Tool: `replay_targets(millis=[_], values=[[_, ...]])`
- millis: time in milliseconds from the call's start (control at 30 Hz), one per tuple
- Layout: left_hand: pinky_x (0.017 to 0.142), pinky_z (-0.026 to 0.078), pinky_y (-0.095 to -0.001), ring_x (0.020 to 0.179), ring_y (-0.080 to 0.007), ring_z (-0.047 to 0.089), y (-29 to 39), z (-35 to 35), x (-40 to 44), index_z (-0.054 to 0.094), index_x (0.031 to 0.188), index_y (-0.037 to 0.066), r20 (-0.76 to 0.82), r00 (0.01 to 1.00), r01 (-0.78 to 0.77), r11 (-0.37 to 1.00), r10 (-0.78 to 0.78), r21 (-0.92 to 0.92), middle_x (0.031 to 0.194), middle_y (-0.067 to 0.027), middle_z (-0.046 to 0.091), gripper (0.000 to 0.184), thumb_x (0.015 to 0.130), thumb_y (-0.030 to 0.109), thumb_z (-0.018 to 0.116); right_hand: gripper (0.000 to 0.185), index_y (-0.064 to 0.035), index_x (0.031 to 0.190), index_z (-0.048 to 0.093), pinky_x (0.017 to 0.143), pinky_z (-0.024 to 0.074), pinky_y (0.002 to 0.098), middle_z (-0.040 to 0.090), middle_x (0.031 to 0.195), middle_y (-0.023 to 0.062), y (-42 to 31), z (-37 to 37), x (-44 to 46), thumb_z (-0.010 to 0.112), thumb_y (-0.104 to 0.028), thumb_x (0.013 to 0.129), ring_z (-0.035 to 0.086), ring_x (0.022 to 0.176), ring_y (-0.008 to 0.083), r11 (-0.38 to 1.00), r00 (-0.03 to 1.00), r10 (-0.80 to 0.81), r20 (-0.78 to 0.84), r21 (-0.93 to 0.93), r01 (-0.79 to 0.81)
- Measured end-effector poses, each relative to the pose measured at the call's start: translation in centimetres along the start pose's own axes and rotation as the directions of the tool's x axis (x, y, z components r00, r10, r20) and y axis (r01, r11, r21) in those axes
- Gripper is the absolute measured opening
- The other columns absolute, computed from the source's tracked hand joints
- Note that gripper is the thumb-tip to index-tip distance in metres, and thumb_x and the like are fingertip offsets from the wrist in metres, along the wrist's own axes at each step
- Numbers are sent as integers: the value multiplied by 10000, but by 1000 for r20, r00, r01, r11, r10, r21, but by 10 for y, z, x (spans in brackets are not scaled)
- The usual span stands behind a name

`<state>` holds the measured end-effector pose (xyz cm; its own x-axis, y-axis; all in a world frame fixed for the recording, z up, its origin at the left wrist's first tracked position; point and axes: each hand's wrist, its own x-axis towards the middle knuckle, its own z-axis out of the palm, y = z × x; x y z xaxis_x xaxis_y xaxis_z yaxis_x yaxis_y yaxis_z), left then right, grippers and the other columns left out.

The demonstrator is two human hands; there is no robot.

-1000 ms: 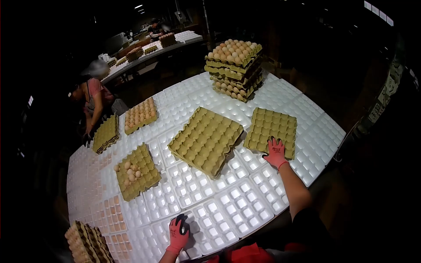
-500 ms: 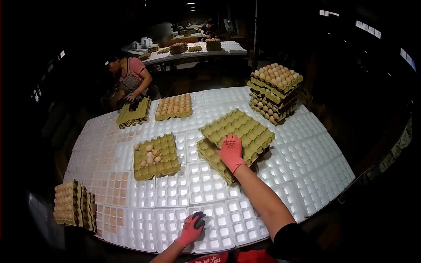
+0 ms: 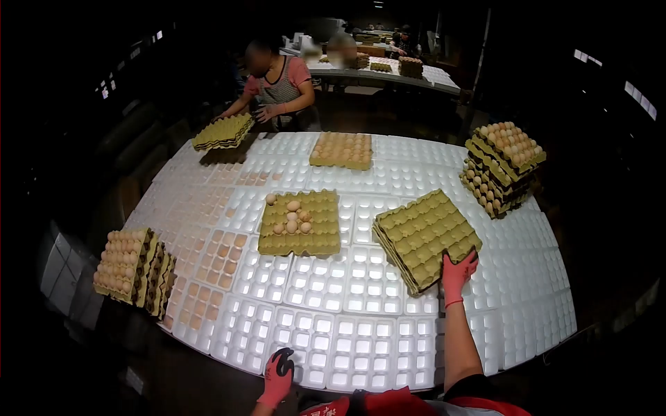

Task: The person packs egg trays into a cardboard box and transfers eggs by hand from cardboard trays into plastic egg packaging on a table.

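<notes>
right hand [image 3: 460, 272] at the edge of a tray stack [image 3: 429, 232]
the stack sits on white trays [image 3: 371, 276], right of a tray [image 3: 320, 239] with some eggs [image 3: 293, 216]; the right grip spreads over its near-right edge, how firmly i cannot tell; the left hand [image 3: 279, 378] curls loosely, with nothing visible inside.

Right hand [image 3: 459, 274], pink-and-black glove: touching near right corner of stacked olive moulded-pulp egg trays [image 3: 429, 232], right of tabletop centre. Left hand [image 3: 279, 376], gloved alike: fingers loosely curled, at near edge of tabletop lined with white plastic cell trays [image 3: 364, 347]. Olive pulp tray bearing several tan eggs [image 3: 321, 239]: mid-tabletop. Egg-filled stacks: left edge [image 3: 154, 272], far right corner [image 3: 497, 168]. Co-worker [image 3: 283, 87]: far left, at raised olive tray stack [image 3: 223, 132].
</notes>
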<state>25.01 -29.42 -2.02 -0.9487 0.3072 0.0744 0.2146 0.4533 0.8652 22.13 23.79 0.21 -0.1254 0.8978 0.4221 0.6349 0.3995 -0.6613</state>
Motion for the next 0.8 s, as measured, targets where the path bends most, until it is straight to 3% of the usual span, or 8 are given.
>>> replay_targets(millis=[33,67,167,300,467,567,667,800], values=[[975,492,-393,1129,-345,610,-16,-3,-9,661,1164,29,-31,998,63,998,-63,6,1174,-166,643,299,871,25,602,911,-29,1441,413,1032,421,511,451,1434,191,67,57,17,769,-546,781,474,1255,397,894,870,448,205,-97,-437],[979,489,-377,1130,-331,614,-19,-8,-16,657,1174,23,-40,993,115,993,-116,-22,1177,-157,644,302,877,41,610,918,-33,1436,432,980,477,498,510,1401,134,93,57,11,723,-626,798,549,1189,344,497,522,431,736,289,-818],[982,479,-339,1138,-281,616,-18,-21,-28,648,1202,22,-38,983,173,976,-179,-134,1192,-133,642,316,893,82,629,702,-93,1460,444,1022,477,495,540,1401,103,81,79,8,662,-482,918,556,1239,310,117,508,-167,845,529,-841],[982,472,-336,1133,-265,610,-6,-43,-30,648,1231,81,26,976,218,968,-216,-125,1218,-123,633,344,890,60,609,599,-78,1433,466,998,487,500,564,1357,110,72,80,13,640,-369,940,570,1191,317,62,484,17,875,483,-874],[979,476,-358,1108,-303,618,-2,-46,7,647,1232,82,95,990,104,995,-104,13,1208,-135,644,329,909,79,583,514,-41,1320,548,946,501,410,594,1261,75,106,99,41,604,-400,956,597,1106,267,94,703,-17,711,701,-707],[956,487,-343,1096,-269,632,-31,-35,57,651,1234,87,173,980,93,994,-102,59,1172,-122,673,305,946,121,557,359,-71,1206,595,892,522,413,634,1105,84,123,102,76,584,-278,912,623,1003,282,48,674,-122,729,682,-729],[818,510,-293,917,-130,631,-77,-24,113,687,1187,65,172,952,295,914,-255,-280,1023,-31,707,280,959,174,567,293,-64,1147,623,788,532,394,651,1052,78,107,25,81,576,-244,921,634,930,268,206,683,18,730,666,-717],[719,502,-274,826,-95,606,-97,-27,183,704,1150,49,73,944,322,856,-321,-406,938,-4,700,271,955,198,590,295,-62,1161,627,785,534,385,650,1075,82,168,-58,100,568,-252,944,637,950,258,217,828,-158,538,837,-502]])
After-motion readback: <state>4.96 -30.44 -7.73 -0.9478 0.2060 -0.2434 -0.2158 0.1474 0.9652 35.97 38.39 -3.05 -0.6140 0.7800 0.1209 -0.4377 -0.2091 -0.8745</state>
